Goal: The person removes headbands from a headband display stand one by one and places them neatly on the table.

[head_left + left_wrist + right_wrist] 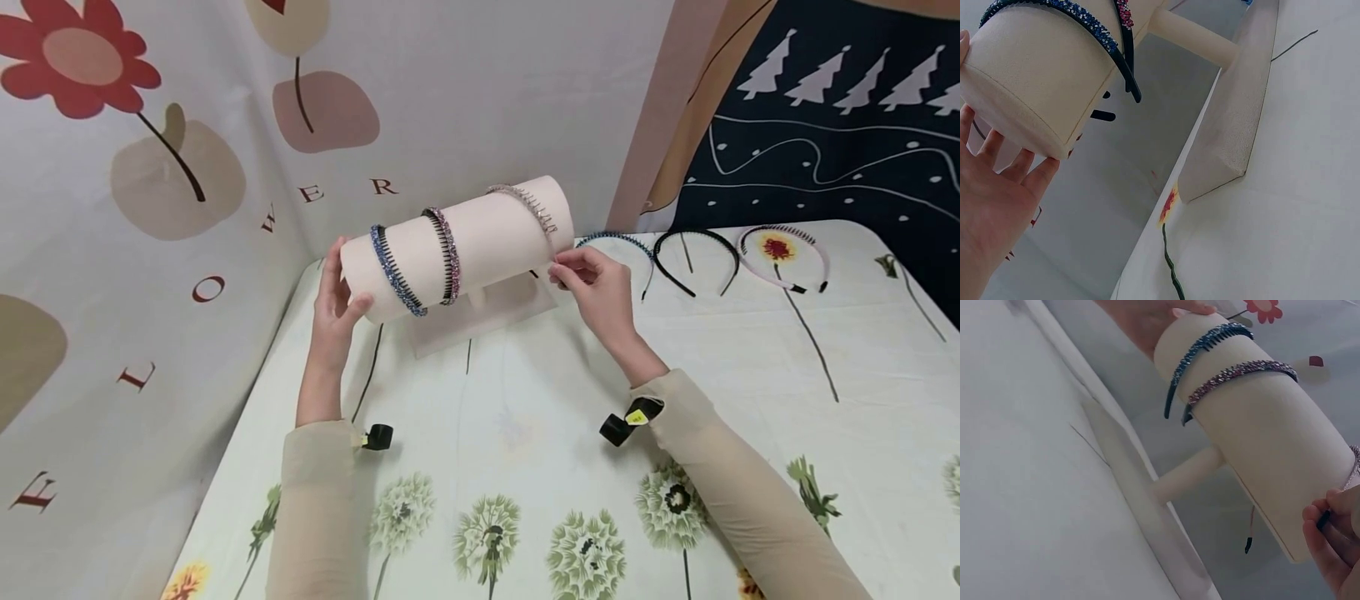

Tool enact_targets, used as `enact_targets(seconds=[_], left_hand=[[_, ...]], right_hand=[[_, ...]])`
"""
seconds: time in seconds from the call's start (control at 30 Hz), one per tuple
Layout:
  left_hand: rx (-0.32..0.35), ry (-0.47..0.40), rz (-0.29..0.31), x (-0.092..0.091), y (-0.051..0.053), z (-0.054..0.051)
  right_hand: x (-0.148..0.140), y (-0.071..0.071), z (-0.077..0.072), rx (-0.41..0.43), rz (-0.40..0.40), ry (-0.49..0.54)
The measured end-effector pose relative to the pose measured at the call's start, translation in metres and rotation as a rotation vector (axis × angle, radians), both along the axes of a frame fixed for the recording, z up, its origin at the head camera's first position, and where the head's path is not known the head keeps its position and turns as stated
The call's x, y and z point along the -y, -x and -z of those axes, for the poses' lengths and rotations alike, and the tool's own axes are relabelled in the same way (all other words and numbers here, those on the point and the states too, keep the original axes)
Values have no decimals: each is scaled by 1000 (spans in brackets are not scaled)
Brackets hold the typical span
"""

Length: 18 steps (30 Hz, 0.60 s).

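Observation:
A pale cylindrical headband stand [487, 242] carries a blue beaded headband [395, 271], a pink-and-dark beaded headband [448, 254] and a light pink toothed headband [528, 204]. My left hand [333, 312] grips the roll's left end, thumb in front; in the left wrist view its fingertips [1044, 172] press the end face. Near the other end, my right hand [600, 292] pinches one end of the light pink headband. A dark tip [1323, 519] shows between those fingers in the right wrist view, and that headband's other dark-tipped end [1248, 545] hangs below the roll.
To the right on the flower-print tablecloth [510, 433] lie a blue headband [618, 237], a black headband [696, 233] and a light pink headband [783, 229]. The stand's flat base [487, 321] rests on the cloth. A printed curtain [487, 92] hangs behind.

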<state>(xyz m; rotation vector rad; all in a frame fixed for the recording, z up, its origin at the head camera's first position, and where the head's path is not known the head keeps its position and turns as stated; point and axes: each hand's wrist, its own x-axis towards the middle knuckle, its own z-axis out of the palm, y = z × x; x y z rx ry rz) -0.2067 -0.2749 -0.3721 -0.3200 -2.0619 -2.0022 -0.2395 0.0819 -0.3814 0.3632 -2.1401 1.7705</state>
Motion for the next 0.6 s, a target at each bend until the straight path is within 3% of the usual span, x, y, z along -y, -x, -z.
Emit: enact_targets(seconds=[0.33, 0.6], left_hand=[[-2, 6, -4, 0, -1, 0], [-17, -6, 5, -1, 0, 0]], right_hand=[[-18, 8, -7, -15, 34, 128], [-36, 11, -10, 23, 79, 130]])
